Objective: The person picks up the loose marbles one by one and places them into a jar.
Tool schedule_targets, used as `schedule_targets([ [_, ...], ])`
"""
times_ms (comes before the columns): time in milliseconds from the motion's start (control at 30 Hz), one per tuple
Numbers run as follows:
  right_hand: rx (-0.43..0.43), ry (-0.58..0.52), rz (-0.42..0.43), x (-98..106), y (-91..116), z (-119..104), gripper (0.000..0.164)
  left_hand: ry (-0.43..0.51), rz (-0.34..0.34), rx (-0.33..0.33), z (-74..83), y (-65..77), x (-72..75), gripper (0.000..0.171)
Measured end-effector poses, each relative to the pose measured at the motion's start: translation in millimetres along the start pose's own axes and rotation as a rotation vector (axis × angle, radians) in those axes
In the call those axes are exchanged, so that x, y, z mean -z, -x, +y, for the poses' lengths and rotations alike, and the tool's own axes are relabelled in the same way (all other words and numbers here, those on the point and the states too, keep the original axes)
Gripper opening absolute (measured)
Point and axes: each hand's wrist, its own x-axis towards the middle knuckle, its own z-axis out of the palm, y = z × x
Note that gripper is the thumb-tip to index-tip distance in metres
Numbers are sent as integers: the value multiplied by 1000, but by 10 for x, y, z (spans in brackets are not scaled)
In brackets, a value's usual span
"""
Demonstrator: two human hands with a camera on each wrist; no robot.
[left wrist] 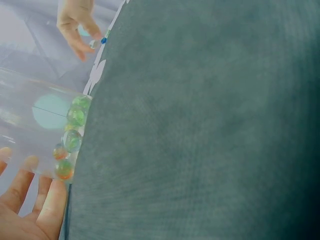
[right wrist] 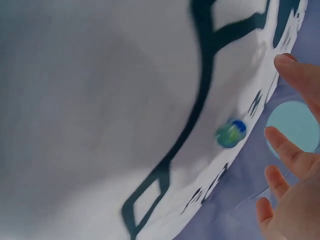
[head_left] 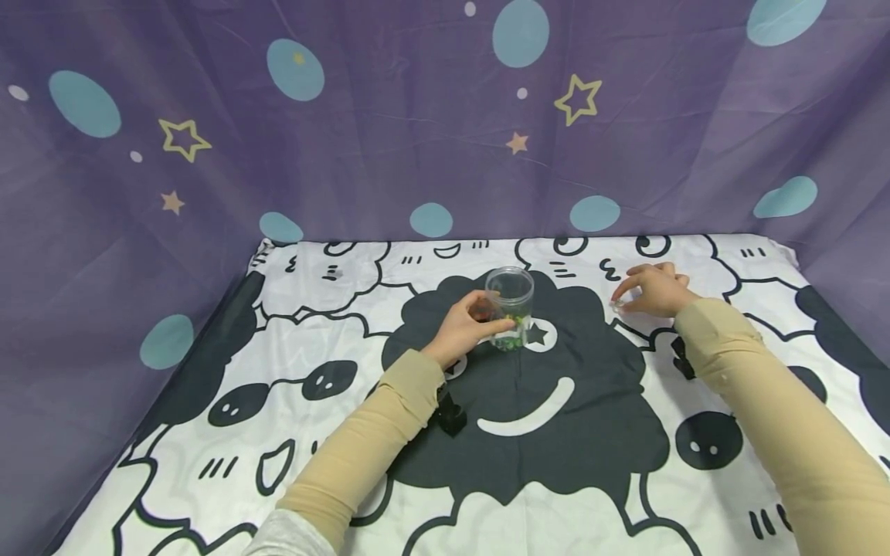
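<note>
My left hand (head_left: 467, 328) grips a clear plastic jar (head_left: 510, 284) around its side, thumb across the front. The jar stands upright on the dark patch of the cloth, its mouth uncovered. Several green, yellow and orange glass marbles (left wrist: 76, 116) lie at its bottom. To the right, my right hand (head_left: 653, 289) reaches low over the white cloth. Its thumb and fingers are spread with a gap between them in the right wrist view, and the fingertips (right wrist: 271, 131) are close to blue and green marbles (right wrist: 231, 133) on the cloth.
A cloth (head_left: 417, 525) printed with black and white cartoon faces covers the table. Behind it hangs a purple curtain (head_left: 389, 154) with stars and blue dots, which also runs along the sides. Black wrist-camera pieces (head_left: 450, 415) hang under the forearms.
</note>
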Motion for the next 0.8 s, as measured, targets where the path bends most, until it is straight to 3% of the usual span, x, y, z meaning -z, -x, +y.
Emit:
schedule_targets([
  [400,91,21,22,-33,-48,-224,21,4,0,-3,14,15,1,50],
  [800,125,3,32,-71,-33,-394,19,0,5,-5,27,32,0,50],
])
